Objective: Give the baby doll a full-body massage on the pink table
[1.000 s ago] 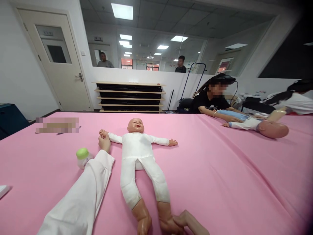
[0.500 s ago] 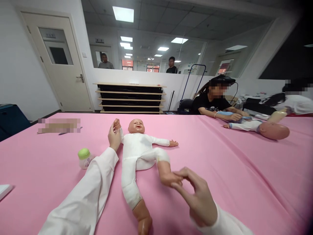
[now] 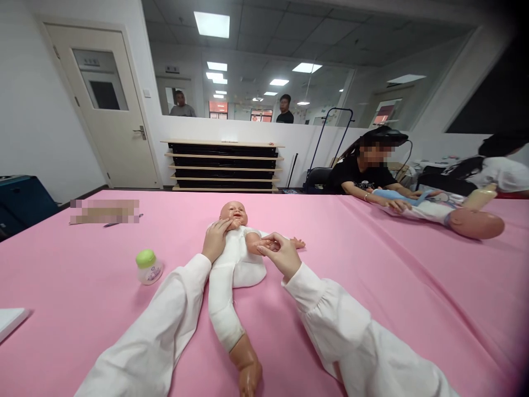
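A baby doll (image 3: 239,264) with a white cloth body lies on its back on the pink tablecloth (image 3: 173,364), its head away from me. My left hand (image 3: 215,238) is closed round one of the doll's hands, which lies across the upper chest below the chin. With thumb and fingers my right hand (image 3: 283,255) pinches the foot of the doll's bent leg, raised over its belly. The doll's other leg stretches toward me, and its other arm lies out to the right, partly hidden behind my right hand.
A jar with a green lid (image 3: 149,267) stands left of my left sleeve. A pen (image 3: 119,220) lies farther back, and a white object (image 3: 12,322) at the left edge. Across the table at right, a person (image 3: 372,165) handles another doll (image 3: 475,221) near a bottle (image 3: 481,196).
My left hand has brought the doll's hand inward from beside its head onto the chest. My right hand has pushed the doll's foot up and inward, bending the leg over the belly.
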### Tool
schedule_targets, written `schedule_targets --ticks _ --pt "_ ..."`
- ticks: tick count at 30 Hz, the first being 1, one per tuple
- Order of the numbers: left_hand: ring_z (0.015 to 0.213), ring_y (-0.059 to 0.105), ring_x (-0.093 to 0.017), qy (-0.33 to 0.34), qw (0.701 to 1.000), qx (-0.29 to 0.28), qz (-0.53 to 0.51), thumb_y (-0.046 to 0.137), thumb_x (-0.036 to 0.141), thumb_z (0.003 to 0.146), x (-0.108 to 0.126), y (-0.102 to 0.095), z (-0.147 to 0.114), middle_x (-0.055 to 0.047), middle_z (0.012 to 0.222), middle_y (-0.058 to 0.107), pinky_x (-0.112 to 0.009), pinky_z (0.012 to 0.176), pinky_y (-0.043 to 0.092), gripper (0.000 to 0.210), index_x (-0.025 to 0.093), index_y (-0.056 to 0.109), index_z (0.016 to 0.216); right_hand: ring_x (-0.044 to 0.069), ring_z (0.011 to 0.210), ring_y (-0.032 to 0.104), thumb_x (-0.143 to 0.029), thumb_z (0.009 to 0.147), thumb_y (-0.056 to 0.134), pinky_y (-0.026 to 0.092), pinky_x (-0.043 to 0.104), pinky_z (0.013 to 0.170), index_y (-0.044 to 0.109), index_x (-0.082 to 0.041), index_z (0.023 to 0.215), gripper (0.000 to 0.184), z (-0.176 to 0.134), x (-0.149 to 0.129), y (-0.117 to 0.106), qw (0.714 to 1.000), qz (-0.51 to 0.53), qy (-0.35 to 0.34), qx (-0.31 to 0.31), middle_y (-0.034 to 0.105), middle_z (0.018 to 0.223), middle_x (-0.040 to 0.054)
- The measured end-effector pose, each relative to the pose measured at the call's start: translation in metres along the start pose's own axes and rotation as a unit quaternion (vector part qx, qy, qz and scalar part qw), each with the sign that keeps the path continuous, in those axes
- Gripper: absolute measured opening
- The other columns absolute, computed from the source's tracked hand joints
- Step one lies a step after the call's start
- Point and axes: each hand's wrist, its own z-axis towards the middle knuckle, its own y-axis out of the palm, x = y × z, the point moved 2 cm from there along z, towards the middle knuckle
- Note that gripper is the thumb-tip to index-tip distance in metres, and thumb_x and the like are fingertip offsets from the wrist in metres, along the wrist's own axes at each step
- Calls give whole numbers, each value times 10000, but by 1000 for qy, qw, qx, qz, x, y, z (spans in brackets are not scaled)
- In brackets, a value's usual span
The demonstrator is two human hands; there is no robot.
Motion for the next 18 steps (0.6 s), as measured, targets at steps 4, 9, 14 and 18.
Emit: schedule_targets --ticks 4,9,14,18 --pt "1109 507 -198 -20 1000 8 -19 408 138 833 4 -11 2 -56 1211 572 -368 965 378 362 200 552 1159 168 697 607 -306 634 678 504 327 686 552 -156 765 235 -12 -8 -8 1000 -1 -14 7 648 747 54" --pt "1104 521 -174 -101 985 87 -110 399 210 868 -4 -35 0 -44 1217 563 -327 953 400 345 226 491 1201 167 710 598 -317 706 644 509 310 675 573 -166 788 186 -59 -25 -37 994 -72 -76 9 632 759 47" --pt "1124 515 -188 -318 913 224 -124 531 183 782 -51 -49 -13 -98 1248 526 -306 938 417 485 190 402 1249 144 665 586 -332 782 582 514 263 647 571 -182 777 150 -123 -23 -56 985 -142 -95 2 590 697 20" --pt "1014 588 -225 -428 857 256 -132 546 169 758 -86 -49 -31 -162 1162 565 -365 869 466 468 140 404 1203 137 680 601 -311 787 576 516 229 663 584 -194 765 119 -167 -9 -54 986 -150 -64 -27 597 691 14"
